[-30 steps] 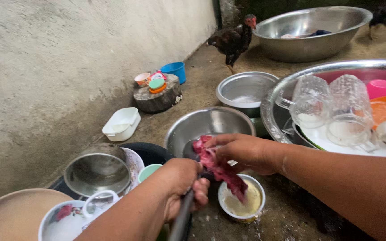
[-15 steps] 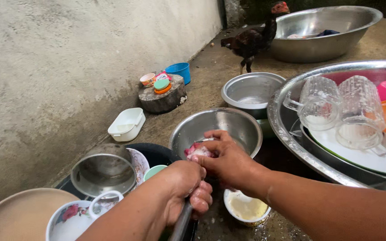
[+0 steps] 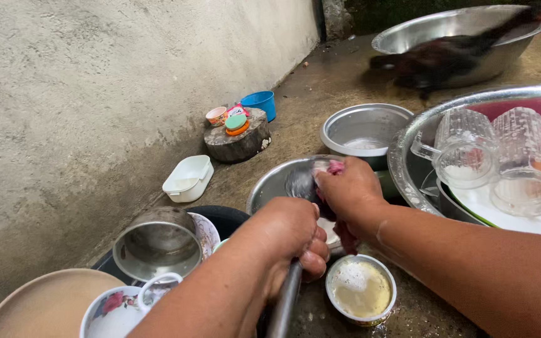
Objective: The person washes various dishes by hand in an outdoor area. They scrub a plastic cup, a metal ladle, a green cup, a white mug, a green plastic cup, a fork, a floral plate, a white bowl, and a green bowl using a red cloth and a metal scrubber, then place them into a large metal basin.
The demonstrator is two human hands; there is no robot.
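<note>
Ladle bowl half hidden by right hand clutching pink cloth; left hand grips handle.

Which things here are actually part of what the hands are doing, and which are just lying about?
In hand:
left hand gripping the ladle handle
right hand rubbing a pink cloth on the ladle bowl
soap dish beside them

Lying about:
white tub
blue cup
glass mugs
steel pot
dark hen
</note>
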